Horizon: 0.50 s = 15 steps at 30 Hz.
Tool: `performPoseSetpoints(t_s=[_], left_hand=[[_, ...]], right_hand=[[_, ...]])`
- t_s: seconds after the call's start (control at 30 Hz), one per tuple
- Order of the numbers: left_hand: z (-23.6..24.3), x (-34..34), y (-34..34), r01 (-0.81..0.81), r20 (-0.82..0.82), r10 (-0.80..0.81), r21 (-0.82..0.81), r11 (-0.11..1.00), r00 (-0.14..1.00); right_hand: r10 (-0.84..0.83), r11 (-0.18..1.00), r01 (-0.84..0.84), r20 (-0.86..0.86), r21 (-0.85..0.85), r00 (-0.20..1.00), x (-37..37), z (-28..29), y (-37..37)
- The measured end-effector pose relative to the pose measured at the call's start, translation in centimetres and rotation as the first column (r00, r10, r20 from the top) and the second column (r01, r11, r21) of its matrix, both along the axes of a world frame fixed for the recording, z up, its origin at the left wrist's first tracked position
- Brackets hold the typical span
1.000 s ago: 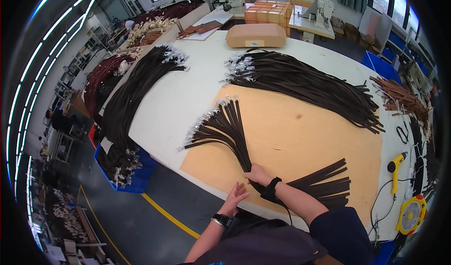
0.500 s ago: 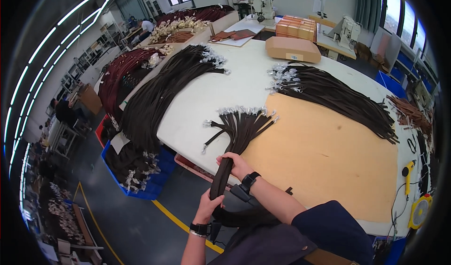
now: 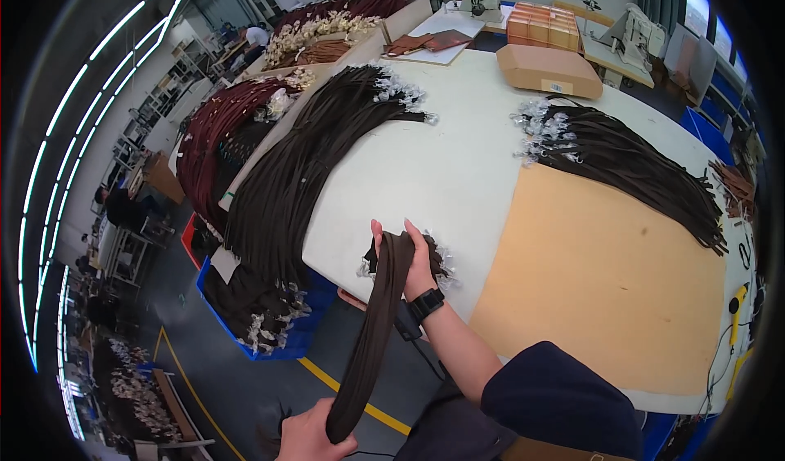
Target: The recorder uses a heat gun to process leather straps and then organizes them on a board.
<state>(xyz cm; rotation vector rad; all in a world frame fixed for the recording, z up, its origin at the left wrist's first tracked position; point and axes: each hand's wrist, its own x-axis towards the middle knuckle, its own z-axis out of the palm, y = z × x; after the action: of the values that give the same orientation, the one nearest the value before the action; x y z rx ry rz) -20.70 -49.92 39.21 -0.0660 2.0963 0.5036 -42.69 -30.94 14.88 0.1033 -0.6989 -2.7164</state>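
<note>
A bundle of dark brown straps (image 3: 372, 330) runs between my two hands off the near left edge of the white table. My right hand (image 3: 419, 271) is around its upper part, with fingertips showing on both sides of the straps. Lower down, my left hand (image 3: 315, 435) grips the bundle in a closed fist close to the bottom of the view. Behind my right hand, the plastic-wrapped strap ends (image 3: 446, 266) rest over the table, partly hidden by the hand and the straps.
A large pile of dark straps (image 3: 307, 163) lies on the left of the white table (image 3: 409, 179), another pile (image 3: 630, 154) at the right by a tan sheet (image 3: 609, 289). A cardboard box (image 3: 548, 70) stands behind. A blue bin (image 3: 282, 348) with straps sits below left.
My left hand has moved down and left, stretching the bundle toward me. My right hand has risen slightly, and the fanned strap ends are now bunched behind it. The view has shifted.
</note>
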Motion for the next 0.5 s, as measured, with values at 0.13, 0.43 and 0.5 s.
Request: performPoseSetpoints(t_s=[0.13,0.43,0.5], left_hand=[[-4.0,-7.0,-2.5,0.054,-0.631,0.018,0.095,0.994,0.776],[-20.7,-28.4,-0.4,0.083,-0.567,-0.122,-0.095,0.992,0.815],[-26.7,-32.2,0.7,0.166,-0.549,-0.241,-0.183,0.969,0.8]], right_hand=[[-0.105,0.96,0.067,0.13,0.272,0.986,-8.9,0.1,4.1],[-0.155,0.215,0.019,0.014,0.976,0.988,-21.5,-7.9,17.1],[-0.194,0.233,-0.228,0.275,0.945,0.942,-20.1,-13.7,20.7]])
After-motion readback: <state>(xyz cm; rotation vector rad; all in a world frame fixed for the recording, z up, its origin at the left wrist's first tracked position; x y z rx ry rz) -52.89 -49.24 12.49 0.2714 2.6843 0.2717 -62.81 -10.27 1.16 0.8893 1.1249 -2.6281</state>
